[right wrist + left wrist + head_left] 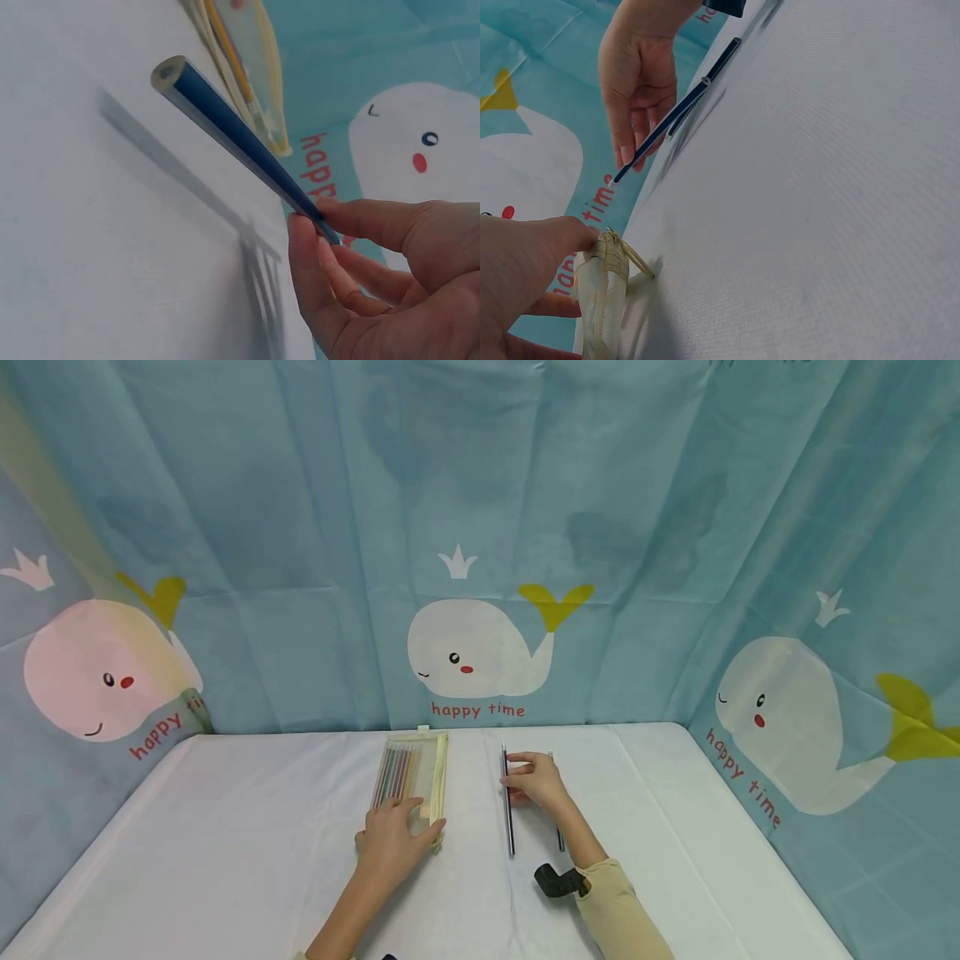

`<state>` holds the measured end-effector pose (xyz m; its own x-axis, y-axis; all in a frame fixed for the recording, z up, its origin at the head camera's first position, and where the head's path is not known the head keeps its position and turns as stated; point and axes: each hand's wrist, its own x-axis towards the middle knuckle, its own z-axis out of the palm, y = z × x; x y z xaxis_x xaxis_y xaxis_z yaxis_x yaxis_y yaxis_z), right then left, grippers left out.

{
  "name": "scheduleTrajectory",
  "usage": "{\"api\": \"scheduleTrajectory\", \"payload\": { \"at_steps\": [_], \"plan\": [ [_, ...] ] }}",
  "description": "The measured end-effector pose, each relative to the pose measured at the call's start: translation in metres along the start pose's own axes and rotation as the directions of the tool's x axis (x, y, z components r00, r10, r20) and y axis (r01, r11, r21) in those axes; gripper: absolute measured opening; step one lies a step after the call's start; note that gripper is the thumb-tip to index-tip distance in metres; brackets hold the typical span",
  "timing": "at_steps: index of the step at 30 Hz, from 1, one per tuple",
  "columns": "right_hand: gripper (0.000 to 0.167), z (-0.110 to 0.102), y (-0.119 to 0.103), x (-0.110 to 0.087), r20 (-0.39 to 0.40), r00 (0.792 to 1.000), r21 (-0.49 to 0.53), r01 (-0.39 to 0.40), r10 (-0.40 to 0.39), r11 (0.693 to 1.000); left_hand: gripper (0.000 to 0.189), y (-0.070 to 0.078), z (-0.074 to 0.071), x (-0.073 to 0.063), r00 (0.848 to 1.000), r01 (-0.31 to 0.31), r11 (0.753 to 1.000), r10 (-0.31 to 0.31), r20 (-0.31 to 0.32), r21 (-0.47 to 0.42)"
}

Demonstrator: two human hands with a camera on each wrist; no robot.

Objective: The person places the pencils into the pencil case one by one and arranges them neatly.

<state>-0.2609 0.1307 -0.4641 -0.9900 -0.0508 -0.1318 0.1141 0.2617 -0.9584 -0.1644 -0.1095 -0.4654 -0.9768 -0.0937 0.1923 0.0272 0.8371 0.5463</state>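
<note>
In the head view, a see-through zippered pencil pouch (429,767) with cream edges lies on the table, several coloured pencils (393,770) visible inside. My left hand (393,837) holds its near end, thumb at the right edge and fingers over the left side. The left wrist view shows the thumb against the pouch's zipped corner (604,289). To the right, my right hand (534,781) pinches a dark blue pencil (510,827) between thumb and fingertips. The right wrist view shows this pencil (240,146) raised above the cloth, its flat end towards the camera. A second dark pencil (560,840) is partly hidden behind the right hand.
A white cloth covers the table (225,835). Blue curtains (300,652) printed with whales stand along its back and sides. A black strap mount (558,881) sits on the right wrist, by the beige sleeve (622,914).
</note>
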Motion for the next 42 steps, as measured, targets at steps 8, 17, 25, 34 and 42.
{"api": "scheduleTrajectory", "payload": {
  "at_steps": [8, 17, 25, 34, 42],
  "plan": [
    [0.048, 0.010, -0.001, 0.000, 0.012, 0.999, -0.010, 0.053, -0.053, 0.999, 0.052, 0.002, -0.002, 0.000, 1.000, 0.009, 1.000, -0.009, 0.008, 0.010],
    [0.046, 0.021, 0.001, -0.005, 0.041, 0.996, -0.041, 0.079, -0.077, 0.996, 0.050, 0.001, 0.000, 0.001, 1.000, 0.014, 1.000, -0.014, 0.010, 0.013],
    [0.047, 0.028, 0.000, -0.003, 0.066, 0.996, -0.027, 0.069, -0.067, 0.997, 0.050, 0.002, 0.000, 0.001, 1.000, 0.013, 1.000, -0.013, 0.004, 0.026],
    [0.047, 0.033, 0.001, 0.002, 0.071, 0.996, -0.023, 0.061, -0.059, 0.998, 0.051, 0.001, 0.000, 0.001, 1.000, 0.017, 0.999, -0.017, 0.009, 0.029],
    [0.045, 0.039, -0.002, 0.007, 0.106, 0.993, -0.037, 0.061, -0.057, 0.997, 0.052, 0.002, 0.000, 0.001, 1.000, 0.011, 0.999, -0.012, 0.015, 0.033]
  ]
}}
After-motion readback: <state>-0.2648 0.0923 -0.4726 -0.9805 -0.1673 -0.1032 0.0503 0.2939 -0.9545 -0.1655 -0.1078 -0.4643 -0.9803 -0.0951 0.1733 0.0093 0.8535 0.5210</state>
